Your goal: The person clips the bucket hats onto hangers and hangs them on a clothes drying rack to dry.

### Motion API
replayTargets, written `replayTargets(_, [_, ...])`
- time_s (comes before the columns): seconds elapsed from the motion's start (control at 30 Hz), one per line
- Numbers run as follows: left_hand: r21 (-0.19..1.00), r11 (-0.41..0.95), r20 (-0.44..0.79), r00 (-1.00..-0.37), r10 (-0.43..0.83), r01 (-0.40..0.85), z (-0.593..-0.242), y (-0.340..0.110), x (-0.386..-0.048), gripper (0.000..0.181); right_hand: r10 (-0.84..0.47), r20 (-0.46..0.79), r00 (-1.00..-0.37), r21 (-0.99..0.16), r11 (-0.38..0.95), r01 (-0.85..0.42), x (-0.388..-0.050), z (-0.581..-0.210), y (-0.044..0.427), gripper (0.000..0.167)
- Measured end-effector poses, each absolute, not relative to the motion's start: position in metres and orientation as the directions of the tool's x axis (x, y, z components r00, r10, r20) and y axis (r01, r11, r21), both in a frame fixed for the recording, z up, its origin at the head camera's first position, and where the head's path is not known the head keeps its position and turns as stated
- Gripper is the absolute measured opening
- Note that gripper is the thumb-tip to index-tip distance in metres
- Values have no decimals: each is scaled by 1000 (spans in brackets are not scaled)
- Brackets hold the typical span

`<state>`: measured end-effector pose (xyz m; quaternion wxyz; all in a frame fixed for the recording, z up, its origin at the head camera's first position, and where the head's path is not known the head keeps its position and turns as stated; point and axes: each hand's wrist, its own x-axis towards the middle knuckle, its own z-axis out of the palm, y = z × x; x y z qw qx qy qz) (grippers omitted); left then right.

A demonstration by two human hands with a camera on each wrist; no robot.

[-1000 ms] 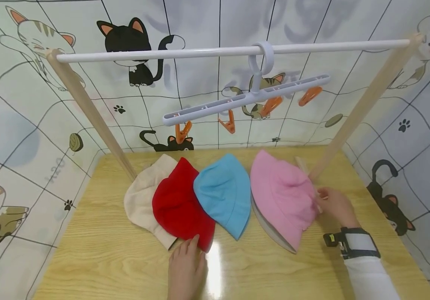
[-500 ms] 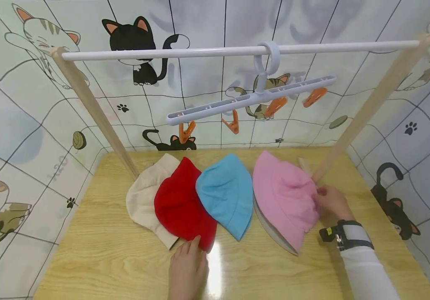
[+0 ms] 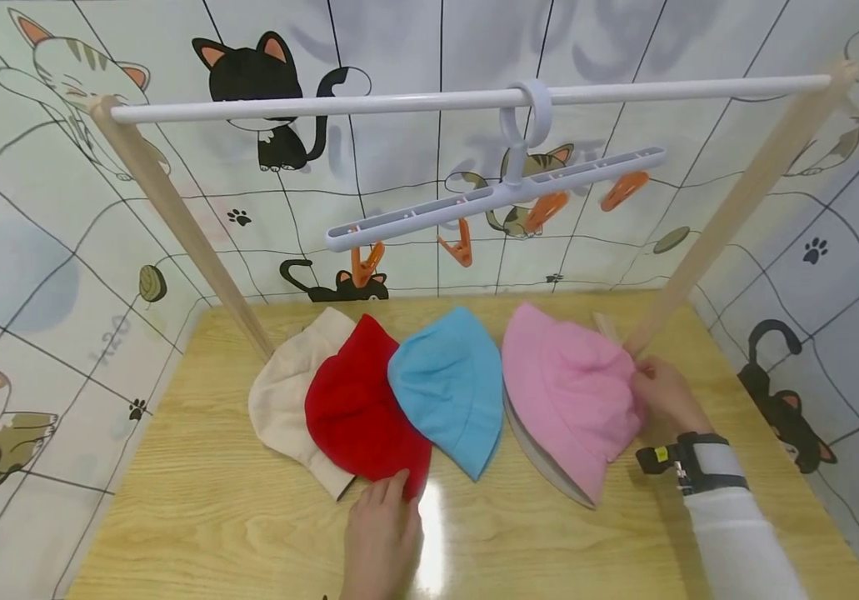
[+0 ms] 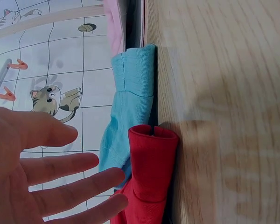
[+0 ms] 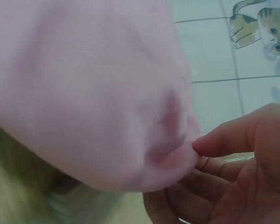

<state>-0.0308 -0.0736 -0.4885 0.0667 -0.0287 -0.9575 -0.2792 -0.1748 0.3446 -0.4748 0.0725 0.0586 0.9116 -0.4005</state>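
Note:
A pink bucket hat lies at the right of a row of hats on the wooden table. My right hand pinches the edge of its crown; thumb and fingers meet the cloth in the right wrist view. Left of it are a light blue bucket hat, a red bucket hat and a cream bucket hat, the red one partly covering the cream. At the red brim is my left hand; the left wrist view shows its fingers spread and relaxed, holding nothing.
A white rod on wooden posts spans above the hats. From it hangs a white clip hanger with several orange clips. Cat-print walls stand behind and at both sides of the table.
My right hand stays at the pink hat's crown, its wrist shifted slightly. The left hand has moved slightly right beside the red brim. The hats lie as before.

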Motion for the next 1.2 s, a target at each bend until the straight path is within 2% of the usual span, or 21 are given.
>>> replayTargets(0.13, [526, 843, 166, -986, 28, 113, -489, -73, -30, 33, 68, -161, -985, -739, 653, 165, -173, -459, 340, 40])
replayTargets(0.33, [526, 840, 178, -983, 43, 132, -491, -72, -29, 32, 108, -68, -992, -740, 662, 123, -176, -447, 334, 33])
replayTargets(0.5, [530, 839, 147, -988, 54, 125, -489, -72, -29, 33, 65, -15, -998, -776, 629, 53, -175, -441, 333, 37])
replayTargets(0.7, [537, 835, 98, -992, 77, 118, -488, -71, -30, 34, 35, 67, -997, -769, 639, -29, -178, -431, 328, 24])
replayTargets(1.03, [527, 842, 49, -993, 107, 117, -484, -70, -31, 31, -6, -58, -998, -735, 677, 38, -182, -407, 322, 27])
replayTargets(1.2, [518, 849, 2, -993, 120, 104, -482, -68, -33, 30, -26, -32, -999, -725, 689, 5, -184, -395, 317, 22])
